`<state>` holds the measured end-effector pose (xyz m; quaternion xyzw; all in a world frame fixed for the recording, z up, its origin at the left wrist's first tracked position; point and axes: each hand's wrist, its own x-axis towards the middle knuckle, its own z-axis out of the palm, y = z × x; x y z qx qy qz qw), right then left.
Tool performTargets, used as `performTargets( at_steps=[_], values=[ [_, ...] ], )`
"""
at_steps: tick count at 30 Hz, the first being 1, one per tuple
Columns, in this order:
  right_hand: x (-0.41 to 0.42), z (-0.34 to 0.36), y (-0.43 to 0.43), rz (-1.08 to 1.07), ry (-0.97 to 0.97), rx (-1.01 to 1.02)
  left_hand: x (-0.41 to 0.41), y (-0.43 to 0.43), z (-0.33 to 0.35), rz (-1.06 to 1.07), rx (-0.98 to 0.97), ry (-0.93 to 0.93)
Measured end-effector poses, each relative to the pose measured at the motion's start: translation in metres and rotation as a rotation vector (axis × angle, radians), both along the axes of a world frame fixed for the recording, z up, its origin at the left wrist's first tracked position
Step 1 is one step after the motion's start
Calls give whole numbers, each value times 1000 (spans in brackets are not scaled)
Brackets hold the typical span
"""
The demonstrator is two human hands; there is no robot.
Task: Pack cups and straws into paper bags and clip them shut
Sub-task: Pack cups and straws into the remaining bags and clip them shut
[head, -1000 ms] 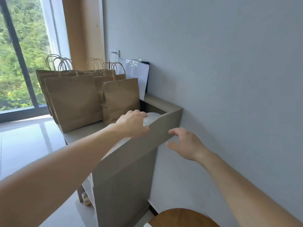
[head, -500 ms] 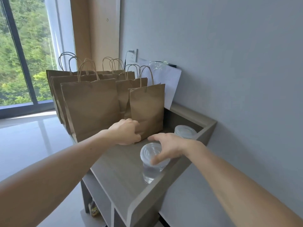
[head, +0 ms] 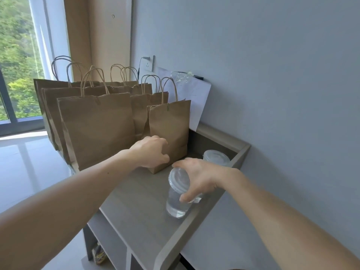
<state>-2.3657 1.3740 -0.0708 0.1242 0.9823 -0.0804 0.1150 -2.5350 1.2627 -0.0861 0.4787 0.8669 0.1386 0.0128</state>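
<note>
No readable text anywhere tbh. The white sheet point(head: 191, 98) leaning on the wall has faint lines on it, but they're too pale and blurry to make out, can't tell if it's print or creases. The paper bags point(head: 101, 123) are plain brown, no logo or label afaik. The nearest small bag point(head: 171, 121) has a tiny dark mark near the top edge, too small to read, can't even tell what it is. The clear cup point(head: 178, 193) and its lid show no print. The wall socket point(head: 149, 64) is blank too.
</note>
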Motion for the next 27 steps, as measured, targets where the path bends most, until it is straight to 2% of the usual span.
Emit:
performTargets(
  at_steps=[4,7,14,20,27],
  values=[
    [22,41,8,-73,196,-132,3,3,18,4,44,30],
    [48,69,12,-129,311,-158,16,14,29,-29,61,46],
    [134,89,32,-274,407,-119,86,60,42,-173,108,61],
    [232,73,66,-401,427,-119,178,108,34,-259,82,66],
    [357,-4,117,-547,307,-110,311,163,-25,-347,-65,4]
  ],
)
